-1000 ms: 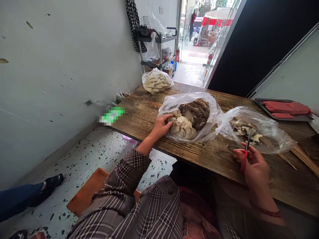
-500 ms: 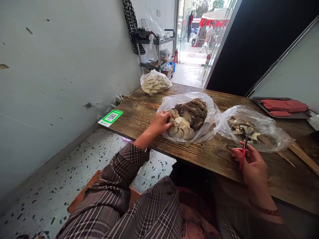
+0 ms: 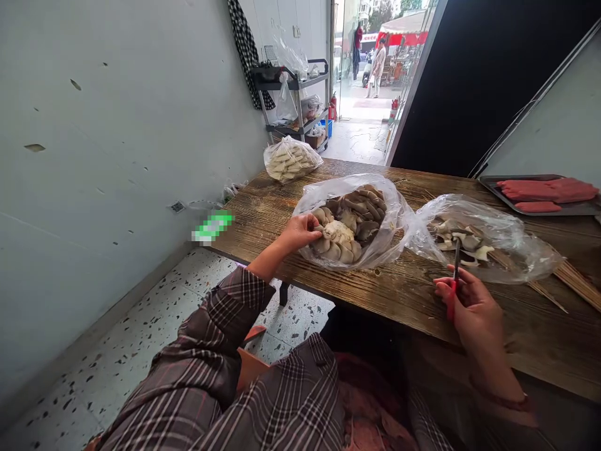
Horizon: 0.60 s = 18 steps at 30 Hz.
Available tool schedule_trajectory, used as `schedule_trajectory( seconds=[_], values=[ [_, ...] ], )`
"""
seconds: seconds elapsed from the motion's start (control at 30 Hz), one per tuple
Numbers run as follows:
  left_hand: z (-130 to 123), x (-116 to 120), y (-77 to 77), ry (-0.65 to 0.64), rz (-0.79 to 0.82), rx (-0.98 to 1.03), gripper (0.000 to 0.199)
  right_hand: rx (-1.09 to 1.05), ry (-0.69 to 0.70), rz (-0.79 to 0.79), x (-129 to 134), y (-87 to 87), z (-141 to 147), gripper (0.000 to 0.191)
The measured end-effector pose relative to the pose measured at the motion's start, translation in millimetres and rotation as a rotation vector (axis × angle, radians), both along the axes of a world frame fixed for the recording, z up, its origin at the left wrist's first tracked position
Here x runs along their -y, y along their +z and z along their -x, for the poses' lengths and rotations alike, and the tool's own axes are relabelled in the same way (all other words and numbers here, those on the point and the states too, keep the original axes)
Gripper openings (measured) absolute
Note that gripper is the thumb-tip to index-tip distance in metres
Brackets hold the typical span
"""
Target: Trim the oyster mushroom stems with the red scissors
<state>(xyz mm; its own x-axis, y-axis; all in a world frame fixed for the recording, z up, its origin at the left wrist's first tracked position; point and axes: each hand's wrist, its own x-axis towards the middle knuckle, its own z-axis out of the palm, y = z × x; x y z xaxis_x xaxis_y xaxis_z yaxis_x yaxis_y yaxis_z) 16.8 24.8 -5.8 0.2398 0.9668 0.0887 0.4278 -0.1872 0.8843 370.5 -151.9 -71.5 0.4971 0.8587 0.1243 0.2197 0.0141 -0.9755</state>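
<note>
Wood table (image 3: pixel 263 207) | left hand (image 3: pixel 297 234): fingertips drawn together since a second ago, seemingly pinching mushrooms (image 3: pixel 333 251) at their edge (a surer hold, likely); these lie inside open bag (image 3: pixel 328 186), mid-table | scissors (image 3: pixel 457 258): held by right hand (image 3: pixel 476 308), fingers curled.

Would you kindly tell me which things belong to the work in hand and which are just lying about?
In use:
scissors in the right hand
mushrooms at the left hand
open bag
mushroom pieces

Seemingly idle:
tray
red slabs
pale bagged pieces
cart
</note>
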Motion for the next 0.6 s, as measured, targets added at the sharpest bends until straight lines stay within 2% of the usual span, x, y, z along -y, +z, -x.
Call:
schedule_trajectory(
  seconds=[0.2,0.27,0.4,0.6],
  values=[
    [-12.9,2.6,9.7,0.015,0.085,0.136,0.015,0.034,0.025,-0.017,1.0,-3.8,-1.1,0.061],
    [-15.7,2.5,10.8,0.025,0.112,0.136,0.014,0.030,0.024,-0.024,0.9,-3.4,-0.4,0.060],
    [-17.8,1.6,11.6,0.058,0.067,0.097,0.016,0.013,0.027,-0.032,0.0,-3.1,0.4,0.059],
    [-26.4,5.6,13.6,0.100,0.133,0.193,0.018,0.005,0.017,0.001,1.0,-2.9,0.6,0.061]
  ],
)
